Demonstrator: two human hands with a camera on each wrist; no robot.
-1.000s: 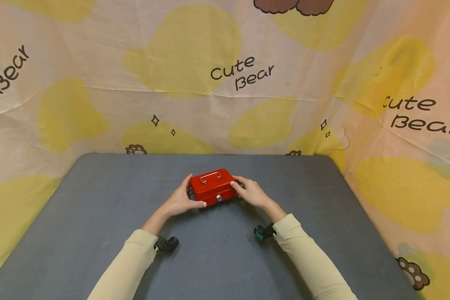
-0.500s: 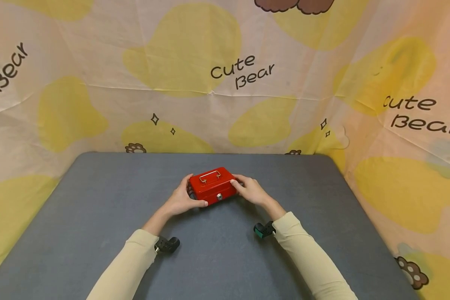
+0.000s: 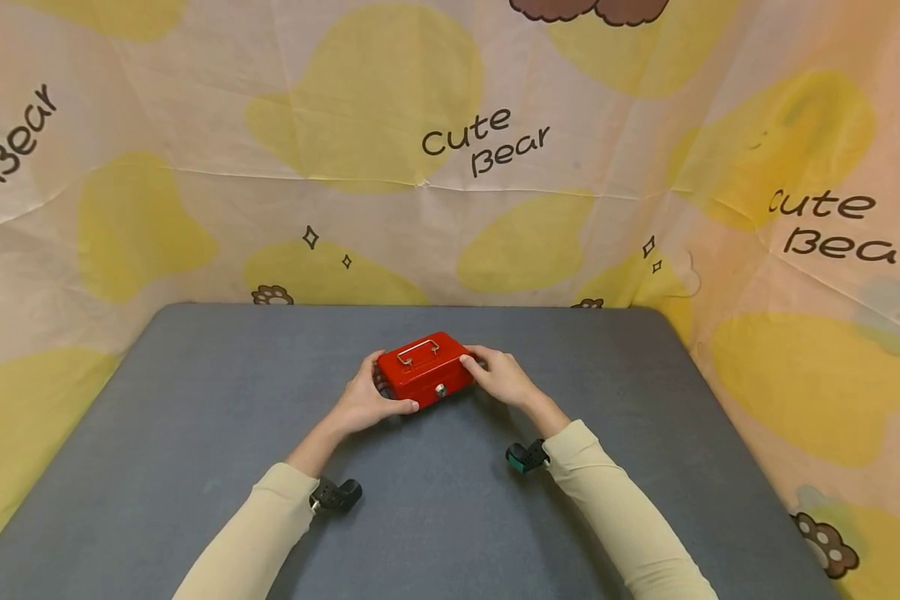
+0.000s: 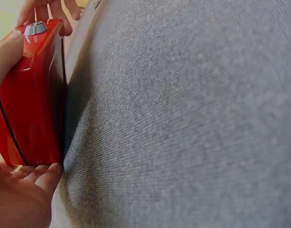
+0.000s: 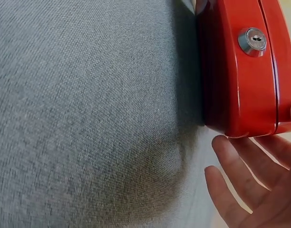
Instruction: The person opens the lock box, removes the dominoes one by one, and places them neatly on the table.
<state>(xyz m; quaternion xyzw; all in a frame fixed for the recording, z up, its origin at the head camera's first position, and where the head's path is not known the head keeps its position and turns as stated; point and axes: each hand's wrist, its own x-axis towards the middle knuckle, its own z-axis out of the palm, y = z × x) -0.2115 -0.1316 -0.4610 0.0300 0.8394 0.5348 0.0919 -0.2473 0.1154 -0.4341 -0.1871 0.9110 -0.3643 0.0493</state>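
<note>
Under the grip, a woven grey table (image 3: pixel 420 525); beyond, creased printed cloth (image 3: pixel 375 92). Left hand (image 3: pixel 364 402) and right hand (image 3: pixel 506 380) grasp a glossy, oblong box (image 3: pixel 426 373) at either end.

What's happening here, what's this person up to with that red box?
A person is holding a small red metal box at the gray table, with the left hand at one end and the right hand at the other. The lid is shut, with a wire handle on top, and the lock faces the person. Whether the box touches the table is hard to tell.
</note>
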